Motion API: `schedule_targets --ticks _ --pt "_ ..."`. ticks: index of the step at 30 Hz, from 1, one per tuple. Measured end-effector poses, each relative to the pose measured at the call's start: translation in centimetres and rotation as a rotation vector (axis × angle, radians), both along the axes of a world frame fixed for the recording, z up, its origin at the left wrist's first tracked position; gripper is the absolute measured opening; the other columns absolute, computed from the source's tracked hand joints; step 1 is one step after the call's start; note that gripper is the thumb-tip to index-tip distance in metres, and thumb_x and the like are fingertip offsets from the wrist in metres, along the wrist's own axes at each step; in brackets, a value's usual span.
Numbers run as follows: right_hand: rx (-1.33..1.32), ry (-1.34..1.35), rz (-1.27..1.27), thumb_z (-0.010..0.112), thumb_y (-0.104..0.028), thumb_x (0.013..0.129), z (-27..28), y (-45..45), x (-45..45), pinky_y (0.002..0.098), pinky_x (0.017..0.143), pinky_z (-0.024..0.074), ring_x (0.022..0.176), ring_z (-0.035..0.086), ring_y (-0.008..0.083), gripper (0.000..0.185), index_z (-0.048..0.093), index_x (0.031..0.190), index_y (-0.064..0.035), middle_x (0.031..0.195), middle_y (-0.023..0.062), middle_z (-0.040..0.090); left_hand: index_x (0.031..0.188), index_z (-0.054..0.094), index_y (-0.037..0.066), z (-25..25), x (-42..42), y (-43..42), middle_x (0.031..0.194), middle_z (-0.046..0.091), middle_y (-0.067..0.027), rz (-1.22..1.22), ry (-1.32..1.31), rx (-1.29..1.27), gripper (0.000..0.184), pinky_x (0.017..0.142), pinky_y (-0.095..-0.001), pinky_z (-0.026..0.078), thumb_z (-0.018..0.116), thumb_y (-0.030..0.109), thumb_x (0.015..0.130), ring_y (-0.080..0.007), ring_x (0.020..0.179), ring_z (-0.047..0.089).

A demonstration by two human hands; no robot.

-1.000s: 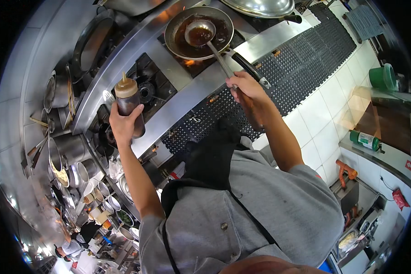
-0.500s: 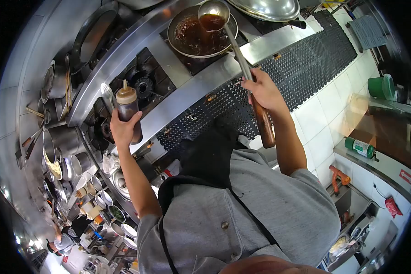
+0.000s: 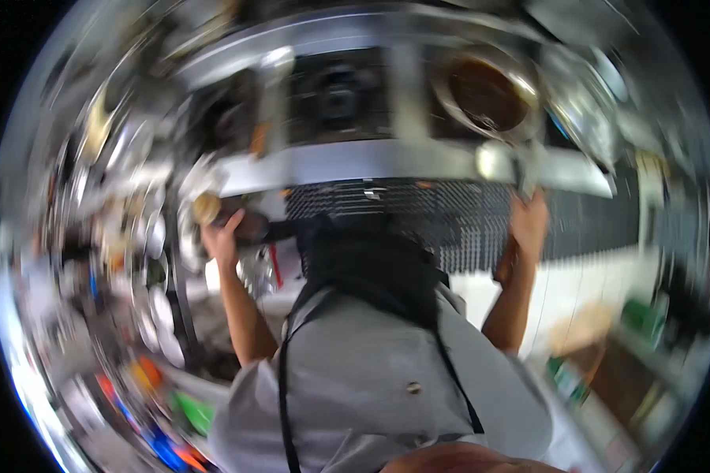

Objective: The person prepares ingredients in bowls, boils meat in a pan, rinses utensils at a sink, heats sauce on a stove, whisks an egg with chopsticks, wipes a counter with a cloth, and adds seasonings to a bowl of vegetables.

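Note:
Motion blur softens the whole view. My left hand point(image 3: 222, 236) is wrapped round a squeeze bottle point(image 3: 252, 225) with a tan cap, tilted with its cap end to the left. My right hand point(image 3: 530, 222) grips a ladle by its wooden handle point(image 3: 507, 262), below the stove's front edge. A pale round shape point(image 3: 495, 160), probably the ladle's bowl, shows just above that hand. Beyond it a pan point(image 3: 447, 101) sits on the stove with dark brown sauce point(image 3: 485, 93) inside.
An unlit-looking burner point(image 3: 339, 96) lies left of the pan. A large shiny metal lid or vessel point(image 3: 580, 102) stands to its right. Black perforated matting point(image 3: 465, 236) covers the floor before the stove. Blurred pots and dishes crowd the left side. A green container point(image 3: 643, 317) is at right.
The view has swung round, so the stove now runs level across the top. The ladle has come out of the pan toward me. The bottle has gone from upright to tilted.

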State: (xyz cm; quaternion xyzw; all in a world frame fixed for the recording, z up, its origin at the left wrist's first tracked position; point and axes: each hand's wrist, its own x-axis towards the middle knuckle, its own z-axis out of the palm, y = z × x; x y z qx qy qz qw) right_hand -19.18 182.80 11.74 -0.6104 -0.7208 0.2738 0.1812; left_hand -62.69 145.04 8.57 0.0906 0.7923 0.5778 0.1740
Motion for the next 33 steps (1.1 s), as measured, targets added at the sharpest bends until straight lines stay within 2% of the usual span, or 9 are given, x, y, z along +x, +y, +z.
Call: schedule_targets --ticks 4,8,11,14,20,27,28,30,33 --pt "0.121 0.161 0.182 0.059 -0.010 0.079 -3.5 -1.1 -1.0 0.0415 0.081 0.0481 0.091 0.064 0.0329 0.041 0.054 0.116 0.0085 0.098 0.0230 0.066 0.117 0.058 0.000 1.2 -2.4 -9.4 0.110 0.063 -0.0089 0.361 0.291 -0.013 0.060 0.091 -0.0342 0.046 0.086 0.015 0.065 -0.0213 0.101 0.060" --pt "-0.300 0.149 0.047 0.061 -0.014 0.082 -6.6 1.0 0.2 0.0327 0.070 0.0468 0.077 0.060 0.0240 0.032 0.058 0.106 0.0058 0.083 0.0111 0.061 0.120 0.052 -0.001 4.3 -8.5 -18.3 0.111 0.063 -0.0124 0.634 0.467 -0.026 0.070 0.092 -0.0358 0.046 0.087 0.020 0.063 -0.0236 0.101 0.060" --pt "-0.611 0.724 -0.089 0.064 -0.022 0.084 -2.3 -3.9 -6.5 0.0194 0.051 0.0337 0.058 0.043 0.0078 0.020 0.059 0.091 -0.0039 0.065 -0.0003 0.048 0.119 0.050 -0.003 5.9 -15.6 -22.9 0.112 0.063 -0.0154 0.820 0.561 -0.225 0.074 0.091 -0.0360 0.047 0.088 0.023 0.061 -0.0253 0.101 0.061" --pt "-0.928 1.154 0.012 0.057 -0.014 0.092 -3.3 -0.6 -6.8 0.0221 0.046 0.0360 0.056 0.045 0.0088 0.018 0.057 0.099 0.0021 0.074 0.0026 0.054 0.122 0.047 -0.002 7.1 -24.3 -27.5 0.115 0.061 -0.0219 0.838 0.646 -0.379 0.084 0.094 -0.0410 0.046 0.087 0.036 0.058 -0.0361 0.108 0.060" --pt "-0.604 0.886 -0.174 0.060 -0.019 0.090 3.2 -5.3 -14.4 0.0224 0.043 0.0380 0.052 0.049 0.0083 0.015 0.057 0.083 -0.0053 0.068 0.0021 0.056 0.128 0.038 0.004 7.9 -39.4 -30.7 0.115 0.060 -0.0263 1.030 0.584 -0.553 0.097 0.096 -0.0442 0.045 0.086 0.044 0.054 -0.0419 0.110 0.059" --pt "-0.068 0.067 -0.160 0.063 -0.020 0.082 4.2 -4.3 -12.1 0.0284 0.043 0.0422 0.045 0.048 0.0162 0.020 0.051 0.073 -0.0074 0.054 0.0036 0.048 0.129 0.043 0.000 1.7 -49.8 -33.6 0.119 0.060 -0.0196 1.034 0.401 -0.476 0.094 0.098 -0.0398 0.045 0.087 0.040 0.056 -0.0351 0.111 0.059" --pt "-0.073 0.060 -0.151 0.062 -0.020 0.084 2.7 -2.6 -9.1 0.0283 0.042 0.0421 0.045 0.048 0.0166 0.018 0.052 0.078 -0.0065 0.058 0.0038 0.051 0.129 0.046 0.002 -1.1 -51.5 -34.9 0.117 0.061 -0.0197 1.038 0.439 -0.460 0.091 0.095 -0.0424 0.047 0.086 0.040 0.057 -0.0359 0.108 0.061" --pt "-0.021 0.459 -0.441 0.061 -0.020 0.088 3.9 -7.0 -13.9 0.0304 0.058 0.0493 0.073 0.061 0.0163 0.027 0.057 0.104 0.0014 0.092 0.0099 0.063 0.130 0.046 0.001 -7.8 -56.9 -40.5 0.116 0.062 -0.0194 0.785 0.525 -1.032 0.084 0.092 -0.0438 0.048 0.083 0.040 0.065 -0.0344 0.103 0.062" --pt "-0.138 0.624 -0.432 0.065 -0.027 0.088 5.7 -11.6 -19.5 0.0304 0.061 0.0455 0.076 0.056 0.0096 0.028 0.058 0.107 -0.0073 0.082 0.0017 0.058 0.128 0.048 0.000 -8.2 -57.1 -39.6 0.115 0.061 -0.0197 0.684 0.538 -0.931 0.081 0.088 -0.0432 0.050 0.081 0.042 0.068 -0.0330 0.100 0.063"
